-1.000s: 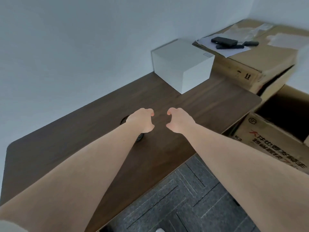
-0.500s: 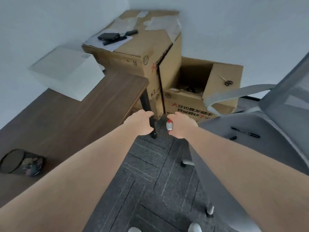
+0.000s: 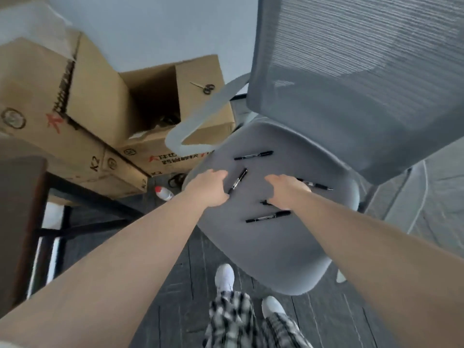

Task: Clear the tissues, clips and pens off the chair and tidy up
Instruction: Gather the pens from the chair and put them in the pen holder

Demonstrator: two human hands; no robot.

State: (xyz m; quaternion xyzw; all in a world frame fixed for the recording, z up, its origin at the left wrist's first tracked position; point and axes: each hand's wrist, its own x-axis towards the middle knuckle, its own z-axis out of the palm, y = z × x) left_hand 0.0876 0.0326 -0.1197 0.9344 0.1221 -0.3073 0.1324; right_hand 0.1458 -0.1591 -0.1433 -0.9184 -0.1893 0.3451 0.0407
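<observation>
A grey office chair seat (image 3: 276,247) fills the middle of the head view, with several black pens on it. One pen (image 3: 253,155) lies near the back of the seat. Another pen (image 3: 237,180) lies just right of my left hand (image 3: 208,188), almost touching its thumb. A third pen (image 3: 268,216) lies nearer to me. My right hand (image 3: 286,189) hovers over the seat and covers part of a further pen (image 3: 316,185) and a small black item (image 3: 263,202). Both hands hold nothing, fingers loosely apart. No tissues show.
The chair's mesh back (image 3: 364,71) rises at the right, its armrest (image 3: 200,121) at the left. Cardboard boxes (image 3: 88,109) stand beyond, with scissors (image 3: 207,88) on one flap. A red-capped bottle (image 3: 163,193) lies on the floor. A dark desk (image 3: 20,197) is at left.
The view has swung right from the desk to the chair. Both hands, fists before, have loosened and now hover over the seat among the pens.
</observation>
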